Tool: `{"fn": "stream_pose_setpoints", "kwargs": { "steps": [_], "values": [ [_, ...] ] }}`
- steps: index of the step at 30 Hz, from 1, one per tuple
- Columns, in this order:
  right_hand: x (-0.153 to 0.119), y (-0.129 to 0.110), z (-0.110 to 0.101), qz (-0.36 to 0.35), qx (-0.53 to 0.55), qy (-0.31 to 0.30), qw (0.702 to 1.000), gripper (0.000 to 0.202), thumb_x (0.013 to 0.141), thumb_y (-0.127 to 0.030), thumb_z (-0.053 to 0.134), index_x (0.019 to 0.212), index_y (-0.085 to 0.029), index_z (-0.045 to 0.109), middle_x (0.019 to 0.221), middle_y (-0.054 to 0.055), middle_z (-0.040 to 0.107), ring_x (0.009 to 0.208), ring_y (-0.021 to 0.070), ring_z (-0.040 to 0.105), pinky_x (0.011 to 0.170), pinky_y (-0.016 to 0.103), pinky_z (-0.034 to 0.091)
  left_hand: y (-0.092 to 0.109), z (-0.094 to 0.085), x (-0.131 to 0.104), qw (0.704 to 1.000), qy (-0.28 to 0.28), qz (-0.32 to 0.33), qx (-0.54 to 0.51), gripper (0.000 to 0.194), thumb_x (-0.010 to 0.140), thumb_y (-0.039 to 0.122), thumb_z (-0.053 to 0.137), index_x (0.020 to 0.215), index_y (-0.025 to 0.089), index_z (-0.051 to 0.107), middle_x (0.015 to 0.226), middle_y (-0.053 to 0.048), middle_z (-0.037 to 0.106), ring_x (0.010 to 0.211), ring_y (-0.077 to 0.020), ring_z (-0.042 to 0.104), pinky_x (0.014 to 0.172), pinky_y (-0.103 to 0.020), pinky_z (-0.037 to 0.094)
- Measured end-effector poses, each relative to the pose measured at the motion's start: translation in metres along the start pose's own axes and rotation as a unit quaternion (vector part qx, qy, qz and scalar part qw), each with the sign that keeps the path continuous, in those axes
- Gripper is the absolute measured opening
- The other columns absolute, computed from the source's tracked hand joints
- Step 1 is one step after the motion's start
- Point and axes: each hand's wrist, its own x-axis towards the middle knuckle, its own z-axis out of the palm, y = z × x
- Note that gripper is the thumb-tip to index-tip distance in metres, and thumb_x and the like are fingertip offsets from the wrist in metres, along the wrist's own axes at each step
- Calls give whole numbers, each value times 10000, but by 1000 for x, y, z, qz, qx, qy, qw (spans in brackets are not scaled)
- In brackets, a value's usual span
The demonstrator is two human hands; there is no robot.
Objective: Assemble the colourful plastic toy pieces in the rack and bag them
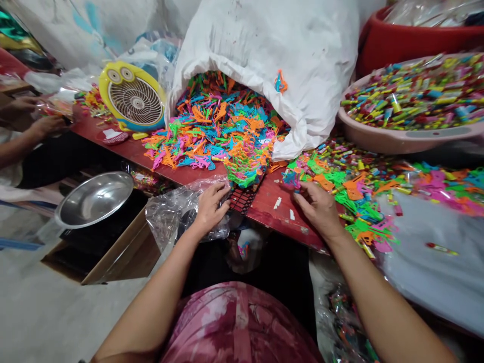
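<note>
My left hand (pixel 212 206) rests on a clear plastic bag (pixel 170 209) at the table's front edge, fingers bent and slightly apart. Beside its fingertips, a black wire rack (pixel 242 199) carries a stack of small plastic toys (pixel 247 161) in green, orange and pink. At the right, my right hand (pixel 317 206) pinches a small pink and blue plastic piece (pixel 292 177) between thumb and fingers. Behind both, a large heap of colourful plastic toys (pixel 219 121) spills from a white sack (pixel 264 40). Whether my left fingers grip the bag is unclear.
A pink basin (pixel 412 140) of small tubes stands at the right, near more loose toys (pixel 359 196). At the left are a yellow fan (pixel 132 96), a metal bowl (pixel 94 199) above a cardboard box (pixel 121 252), and another person's hands (pixel 47 126).
</note>
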Motion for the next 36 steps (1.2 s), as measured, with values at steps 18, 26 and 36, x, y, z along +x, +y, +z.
{"fn": "stream_pose_setpoints", "kwargs": {
  "steps": [18, 26, 36],
  "values": [
    [0, -1, 0, -2, 4, 8, 1000, 209, 919, -286, 566, 1095, -208, 647, 892, 54, 706, 739, 197, 650, 707, 329, 517, 15, 11, 22, 991, 96, -93, -25, 154, 806, 349, 721, 922, 248, 720, 1096, -45, 718, 1048, -250, 636, 957, -438, 452],
    [0, 0, 0, 42, 27, 13, 999, 215, 896, -307, 595, 1079, -220, 666, 827, 23, 682, 698, 183, 632, 667, 312, 502, 23, 15, 25, 986, 123, -109, -1, 98, 789, 313, 713, 846, 236, 690, 1020, -29, 717, 1006, -251, 626, 909, -424, 439],
    [0, 11, -1, 133, 109, 20, 985, 127, 838, -296, 646, 920, -206, 683, 738, -7, 622, 646, 158, 580, 595, 272, 458, 13, 11, 33, 994, 77, -79, -20, 83, 763, 258, 724, 824, 223, 679, 1010, -35, 698, 973, -237, 624, 880, -392, 458]
  ]
}}
